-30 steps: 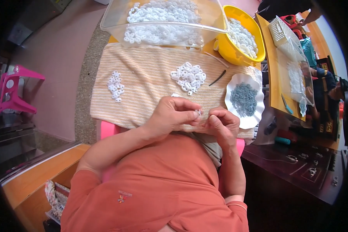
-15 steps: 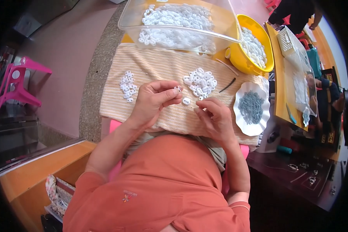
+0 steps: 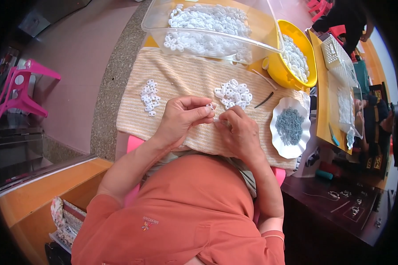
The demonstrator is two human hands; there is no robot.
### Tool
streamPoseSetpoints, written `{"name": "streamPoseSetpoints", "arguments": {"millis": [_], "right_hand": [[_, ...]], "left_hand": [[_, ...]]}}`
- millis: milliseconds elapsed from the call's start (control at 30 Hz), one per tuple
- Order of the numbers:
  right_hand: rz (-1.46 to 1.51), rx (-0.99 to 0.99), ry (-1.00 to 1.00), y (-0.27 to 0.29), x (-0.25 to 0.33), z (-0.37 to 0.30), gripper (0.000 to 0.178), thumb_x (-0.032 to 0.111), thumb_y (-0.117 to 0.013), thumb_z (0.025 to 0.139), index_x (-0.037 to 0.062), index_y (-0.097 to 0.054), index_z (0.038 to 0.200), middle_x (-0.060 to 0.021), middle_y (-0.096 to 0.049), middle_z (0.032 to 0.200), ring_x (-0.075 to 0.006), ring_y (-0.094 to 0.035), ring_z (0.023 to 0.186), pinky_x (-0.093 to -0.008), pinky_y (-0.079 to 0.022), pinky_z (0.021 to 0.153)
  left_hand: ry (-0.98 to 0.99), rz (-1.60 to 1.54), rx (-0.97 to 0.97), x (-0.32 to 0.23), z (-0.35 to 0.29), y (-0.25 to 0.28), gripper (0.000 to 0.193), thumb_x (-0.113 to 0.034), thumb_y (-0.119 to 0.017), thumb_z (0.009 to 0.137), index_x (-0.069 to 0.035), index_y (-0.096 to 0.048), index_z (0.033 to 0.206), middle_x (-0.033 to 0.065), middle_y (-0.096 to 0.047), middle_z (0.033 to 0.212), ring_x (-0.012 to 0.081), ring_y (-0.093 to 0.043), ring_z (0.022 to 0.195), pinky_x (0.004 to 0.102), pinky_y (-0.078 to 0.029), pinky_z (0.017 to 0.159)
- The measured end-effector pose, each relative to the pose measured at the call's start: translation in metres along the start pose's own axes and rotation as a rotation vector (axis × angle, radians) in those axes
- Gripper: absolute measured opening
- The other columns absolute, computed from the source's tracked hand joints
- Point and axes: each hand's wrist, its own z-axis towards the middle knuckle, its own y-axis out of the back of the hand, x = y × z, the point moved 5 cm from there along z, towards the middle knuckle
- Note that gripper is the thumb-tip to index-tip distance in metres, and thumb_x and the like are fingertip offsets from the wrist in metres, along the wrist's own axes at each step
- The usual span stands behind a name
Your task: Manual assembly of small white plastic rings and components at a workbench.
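Note:
Between the thumb and forefinger of my left hand (image 3: pixel 183 117) is a small white plastic piece (image 3: pixel 210 107) with holes. Close beside it, my right hand (image 3: pixel 239 130) reaches down with bent fingers to another small white piece (image 3: pixel 216 119) on the striped cloth (image 3: pixel 181 73). That piece is mostly hidden by the fingertips. Just beyond my right hand lies a loose pile of white oval pieces (image 3: pixel 233 93). A smaller group of white pieces (image 3: pixel 150 95) lies left of my left hand. To the right, a white scalloped dish (image 3: pixel 278 143) holds many small grey-blue parts (image 3: pixel 290 126).
A clear plastic bin (image 3: pixel 208 31) of white pieces stands at the far edge, beside a yellow basin (image 3: pixel 311 66) with more. A dark strip (image 3: pixel 264 100) and a pale strip (image 3: pixel 264 78) lie near the dish. A pink stool (image 3: pixel 24 95) stands left. Another person (image 3: pixel 345 22) is at far right.
My right hand has moved left and down onto the single white piece on the cloth, covering most of it. My left hand still holds its piece. The view has shifted slightly.

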Motion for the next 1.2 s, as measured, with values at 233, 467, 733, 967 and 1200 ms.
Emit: {"name": "streamPoseSetpoints", "arguments": {"millis": [233,467,733,967,1200], "right_hand": [[0.359,0.007,-0.110,0.004,-0.004,-0.004,0.006,0.003,-0.061,0.081,-0.0018,-0.062,0.084,-0.0138,-0.060,0.080,-0.0258,-0.060,0.069,-0.0338,-0.047,0.062],[0.477,-0.016,-0.251,0.002,-0.022,-0.013,0.007,0.002,-0.069,0.082,-0.0005,-0.062,0.083,0.0020,-0.058,0.070,-0.0024,-0.052,0.065,-0.0199,-0.043,0.056],[0.551,0.058,-0.341,0.002,-0.032,-0.018,0.005,0.001,-0.067,0.083,-0.0008,-0.063,0.085,0.0018,-0.060,0.074,-0.0032,-0.054,0.066,-0.0197,-0.044,0.057],[0.931,-0.016,-0.322,-0.004,-0.031,-0.023,0.006,0.001,-0.065,0.085,-0.0034,-0.064,0.090,-0.0070,-0.067,0.083,-0.0100,-0.062,0.069,-0.0223,-0.051,0.065],[1.054,0.009,-0.496,0.001,-0.029,-0.027,0.011,0.000,-0.062,0.085,-0.0029,-0.063,0.095,-0.0122,-0.067,0.086,-0.0162,-0.066,0.071,-0.0264,-0.055,0.067]], "left_hand": [[0.001,0.001,0.009,0.001,-0.001,0.000,0.018,0.001,-0.061,0.087,0.003,-0.063,0.104,0.0113,-0.067,0.095,0.0156,-0.067,0.081,0.0285,-0.058,0.076],[0.012,0.012,0.012,0.007,-0.001,-0.001,0.018,0.001,-0.062,0.086,0.003,-0.063,0.104,0.0113,-0.067,0.094,0.0158,-0.067,0.081,0.0287,-0.058,0.076],[0.039,0.031,0.011,0.013,-0.002,-0.003,0.019,0.000,-0.063,0.086,0.003,-0.063,0.104,0.0109,-0.067,0.094,0.0158,-0.067,0.081,0.0286,-0.058,0.075],[0.056,0.008,0.024,0.016,-0.005,-0.008,0.019,0.000,-0.063,0.085,0.003,-0.063,0.104,0.0103,-0.067,0.094,0.0161,-0.067,0.081,0.0286,-0.059,0.075],[0.056,0.007,0.034,0.017,-0.006,-0.009,0.018,0.000,-0.064,0.086,0.003,-0.063,0.104,0.0104,-0.067,0.093,0.0167,-0.067,0.081,0.0291,-0.059,0.074]]}}
